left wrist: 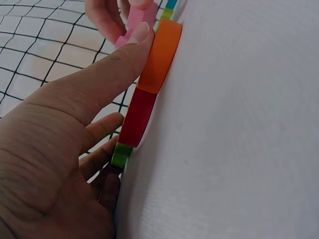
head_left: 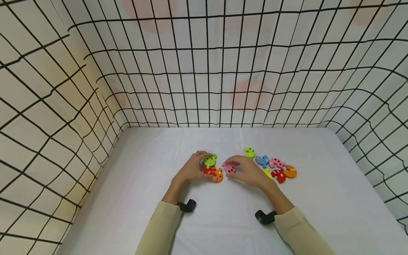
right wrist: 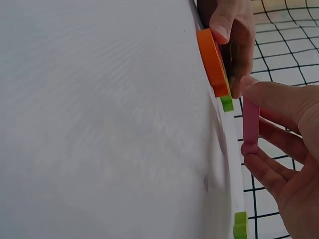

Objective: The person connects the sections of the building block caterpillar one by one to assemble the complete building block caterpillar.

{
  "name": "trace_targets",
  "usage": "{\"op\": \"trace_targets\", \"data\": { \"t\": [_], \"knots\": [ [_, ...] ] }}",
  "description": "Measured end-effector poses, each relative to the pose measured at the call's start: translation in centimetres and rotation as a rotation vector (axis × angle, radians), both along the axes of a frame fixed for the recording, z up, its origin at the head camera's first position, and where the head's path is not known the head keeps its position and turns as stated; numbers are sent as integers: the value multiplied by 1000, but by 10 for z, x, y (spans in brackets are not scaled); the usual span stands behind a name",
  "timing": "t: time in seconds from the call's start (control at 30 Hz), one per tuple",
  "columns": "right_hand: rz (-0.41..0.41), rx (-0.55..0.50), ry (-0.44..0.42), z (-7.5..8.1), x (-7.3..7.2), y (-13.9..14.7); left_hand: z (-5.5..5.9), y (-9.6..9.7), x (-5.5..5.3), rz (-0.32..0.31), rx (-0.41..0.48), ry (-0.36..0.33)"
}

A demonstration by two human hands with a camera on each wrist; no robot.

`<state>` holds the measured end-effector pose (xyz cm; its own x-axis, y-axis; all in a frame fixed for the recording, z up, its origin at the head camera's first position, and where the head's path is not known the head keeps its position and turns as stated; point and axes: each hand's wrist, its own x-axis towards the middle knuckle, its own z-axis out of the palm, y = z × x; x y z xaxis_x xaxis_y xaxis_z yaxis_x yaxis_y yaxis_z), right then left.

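Observation:
Three joined caterpillar puzzle pieces lie on the white table: a green head piece with a face (head_left: pixel 209 161), a red piece numbered 2 (head_left: pixel 208 170) and an orange piece numbered 3 (head_left: pixel 218 175). My left hand (head_left: pixel 193 168) grips them, fingers at the green head and thumb on the orange piece (left wrist: pixel 162 55). Just to their right, my right hand (head_left: pixel 250 170) pinches a pink spotted puzzle piece (head_left: pixel 230 168) between thumb and fingers. In the right wrist view that pink piece (right wrist: pixel 250 124) appears edge-on, apart from the orange one (right wrist: pixel 213 62).
Right of my right hand lie loose puzzle pieces: light green (head_left: pixel 250 152), blue (head_left: pixel 262 160), pink (head_left: pixel 276 163), yellow (head_left: pixel 267 173), red numbered 8 (head_left: pixel 278 175) and orange numbered 10 (head_left: pixel 290 171). A black wire grid (head_left: pixel 207 72) surrounds the table's (head_left: pixel 143 212) back and sides.

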<state>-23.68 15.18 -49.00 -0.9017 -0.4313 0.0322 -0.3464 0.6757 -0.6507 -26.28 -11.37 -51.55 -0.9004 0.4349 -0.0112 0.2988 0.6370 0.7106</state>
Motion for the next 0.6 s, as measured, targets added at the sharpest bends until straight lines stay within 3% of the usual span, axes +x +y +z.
{"op": "trace_targets", "data": {
  "t": [0.37, 0.6],
  "knots": [
    [92, -8, -30, -3, -10, -14, -4, 1, -1, -14, -5, 2],
    [130, 32, 4, -3, -14, -15, -2, 0, -1, -6, -12, 7]
  ]
}}
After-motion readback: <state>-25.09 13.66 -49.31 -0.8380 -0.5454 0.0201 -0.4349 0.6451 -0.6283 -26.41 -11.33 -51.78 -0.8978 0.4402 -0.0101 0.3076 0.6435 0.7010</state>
